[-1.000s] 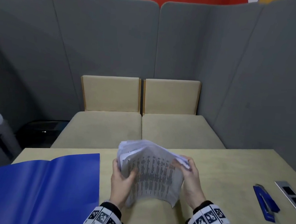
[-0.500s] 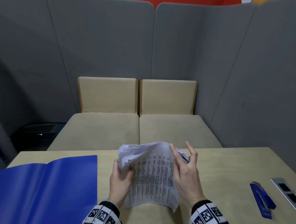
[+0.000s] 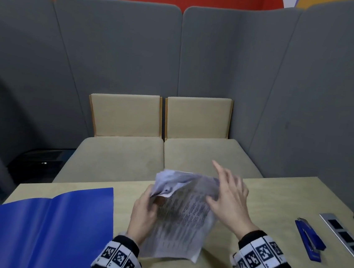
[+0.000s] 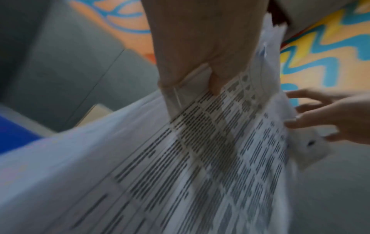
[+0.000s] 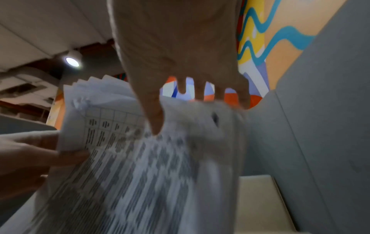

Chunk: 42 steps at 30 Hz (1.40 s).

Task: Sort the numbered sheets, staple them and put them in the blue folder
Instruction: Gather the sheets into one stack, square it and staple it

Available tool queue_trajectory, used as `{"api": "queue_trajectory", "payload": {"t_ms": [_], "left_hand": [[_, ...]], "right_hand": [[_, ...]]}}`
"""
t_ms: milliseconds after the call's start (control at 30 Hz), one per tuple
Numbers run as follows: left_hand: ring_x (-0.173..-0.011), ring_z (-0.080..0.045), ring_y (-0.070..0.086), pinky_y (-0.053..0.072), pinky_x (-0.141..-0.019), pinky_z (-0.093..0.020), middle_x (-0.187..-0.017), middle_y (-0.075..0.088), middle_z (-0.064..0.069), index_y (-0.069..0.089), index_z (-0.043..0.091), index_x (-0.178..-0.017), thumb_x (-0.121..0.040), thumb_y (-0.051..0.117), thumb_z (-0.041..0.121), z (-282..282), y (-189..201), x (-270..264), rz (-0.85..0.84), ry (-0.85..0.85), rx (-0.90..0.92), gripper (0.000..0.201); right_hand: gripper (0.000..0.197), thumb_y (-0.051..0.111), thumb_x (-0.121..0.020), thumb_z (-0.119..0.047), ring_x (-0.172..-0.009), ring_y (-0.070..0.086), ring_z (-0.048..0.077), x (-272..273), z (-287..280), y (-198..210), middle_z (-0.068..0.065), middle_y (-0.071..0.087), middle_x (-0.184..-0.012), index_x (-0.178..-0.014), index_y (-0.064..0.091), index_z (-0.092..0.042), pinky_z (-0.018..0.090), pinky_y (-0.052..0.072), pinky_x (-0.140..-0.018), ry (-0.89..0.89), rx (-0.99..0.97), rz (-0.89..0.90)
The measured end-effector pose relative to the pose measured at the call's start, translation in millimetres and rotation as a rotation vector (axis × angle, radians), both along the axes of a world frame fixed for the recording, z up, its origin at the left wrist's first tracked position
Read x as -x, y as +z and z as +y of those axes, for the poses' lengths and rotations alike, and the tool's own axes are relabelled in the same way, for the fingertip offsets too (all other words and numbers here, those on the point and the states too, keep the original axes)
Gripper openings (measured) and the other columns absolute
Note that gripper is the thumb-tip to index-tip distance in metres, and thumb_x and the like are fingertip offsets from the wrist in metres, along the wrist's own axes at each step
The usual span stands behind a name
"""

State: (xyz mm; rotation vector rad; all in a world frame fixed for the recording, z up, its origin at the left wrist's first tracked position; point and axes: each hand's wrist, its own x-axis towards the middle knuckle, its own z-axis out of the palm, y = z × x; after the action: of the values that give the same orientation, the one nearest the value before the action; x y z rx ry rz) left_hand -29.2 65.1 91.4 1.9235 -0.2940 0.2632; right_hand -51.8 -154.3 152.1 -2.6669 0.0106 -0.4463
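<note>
Left hand [image 3: 143, 215] pinches the numbered sheets [image 3: 181, 219] above the table's near edge, right hand [image 3: 229, 201] spread, thumbing corners. Loose pinch like that, pages could slip and scatter out of order.

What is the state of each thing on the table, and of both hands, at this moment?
Sheets: loose stack, held above the table, top corners fanned, not stapled.
Blue folder: open, flat on the table, nothing in it.
Stapler: lying on the table, untouched.
Left hand: grips the stack's left edge.
Right hand: fingers spread, thumb on the top sheet.
</note>
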Motion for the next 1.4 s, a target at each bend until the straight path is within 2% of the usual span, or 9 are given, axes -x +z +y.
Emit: {"api": "queue_trajectory", "payload": {"t_ms": [67,233,400,533,633,867,1033,1267,1400], "left_hand": [[-0.086,-0.014,0.055,0.044,-0.076,-0.032,-0.095,0.064,0.000,0.055,0.017,-0.102,-0.080,0.046,-0.003,-4,25,-3,-0.183,-0.056,-0.264,0.031],[-0.081,-0.009,0.043,0.025,-0.073,-0.026,-0.086,0.048,0.015,0.037,0.029,-0.089,-0.092,0.048,0.019,-9,60,-5,-0.303,-0.030,-0.664,0.015],[-0.083,-0.014,0.060,0.041,-0.072,-0.032,-0.081,0.062,0.011,0.046,0.029,-0.084,-0.079,0.061,0.045,42,45,-12,-0.065,0.109,-0.840,0.023],[-0.073,-0.017,0.063,0.046,-0.063,-0.028,-0.072,0.067,0.001,0.059,0.019,-0.074,-0.073,0.078,0.027,69,30,-9,0.150,0.100,-0.149,0.021],[-0.088,-0.016,0.067,0.049,-0.075,-0.026,-0.092,0.071,-0.005,0.061,0.009,-0.097,-0.077,0.076,0.013,62,26,2,0.263,0.049,0.311,0.026],[-0.095,-0.019,0.063,0.047,-0.071,-0.026,-0.095,0.066,0.001,0.062,0.017,-0.099,-0.084,0.069,0.020,36,-22,13,0.376,0.165,0.294,0.017],[-0.085,-0.019,0.064,0.052,-0.068,-0.026,-0.088,0.066,-0.006,0.057,0.015,-0.090,-0.088,0.064,0.017,25,-13,14,0.234,0.205,0.337,0.007],[-0.097,0.002,0.052,0.041,-0.075,-0.019,-0.105,0.052,0.015,0.042,0.029,-0.117,-0.079,0.074,0.017,28,-14,19,0.232,0.327,0.331,0.051],[-0.108,-0.004,0.045,0.035,-0.090,-0.027,-0.113,0.048,0.011,0.043,0.035,-0.119,-0.069,0.073,0.052,23,-17,16,0.222,0.348,0.348,0.061]], "right_hand": [[0.075,0.070,-0.072,-0.033,-0.127,0.036,0.014,-2,1,14,-0.013,0.046,-0.133,-0.136,0.033,-0.044,0.044,0.027,-0.107,0.080,-0.063,0.113],[0.021,0.075,-0.075,-0.010,-0.095,0.069,0.012,-2,-3,9,-0.005,0.075,-0.093,-0.094,0.075,-0.018,0.043,0.054,-0.089,0.206,-0.762,0.213],[0.045,0.081,-0.068,-0.031,-0.093,0.070,0.035,20,-25,-31,0.014,0.074,-0.096,-0.101,0.071,-0.003,0.043,0.057,-0.081,0.137,-1.160,0.165],[0.086,0.091,-0.039,-0.049,-0.093,0.070,0.033,25,-38,-58,0.017,0.072,-0.101,-0.104,0.068,0.003,0.030,0.058,-0.071,0.130,-1.319,0.169],[0.086,0.094,-0.037,-0.041,-0.096,0.068,0.035,23,-41,-64,0.019,0.071,-0.104,-0.105,0.067,0.004,0.034,0.058,-0.075,0.129,-1.395,0.201],[0.038,0.072,-0.075,0.004,-0.092,0.068,0.029,26,-25,-90,0.015,0.070,-0.105,-0.109,0.059,-0.009,0.036,0.053,-0.072,-0.024,-1.287,0.274],[0.019,0.066,-0.086,-0.006,-0.089,0.069,0.032,19,-3,-79,0.019,0.071,-0.099,-0.103,0.061,-0.003,0.042,0.056,-0.073,-0.058,-1.370,0.144],[0.053,0.065,-0.087,-0.014,-0.105,0.049,0.010,22,-4,-76,-0.007,0.048,-0.116,-0.127,0.039,-0.037,0.023,0.042,-0.081,-0.079,-0.776,-0.015],[0.055,0.057,-0.091,-0.015,-0.078,0.054,0.006,20,-5,-85,-0.006,0.036,-0.119,-0.136,0.040,-0.042,0.009,0.042,-0.062,0.049,-0.266,-0.127]]}}
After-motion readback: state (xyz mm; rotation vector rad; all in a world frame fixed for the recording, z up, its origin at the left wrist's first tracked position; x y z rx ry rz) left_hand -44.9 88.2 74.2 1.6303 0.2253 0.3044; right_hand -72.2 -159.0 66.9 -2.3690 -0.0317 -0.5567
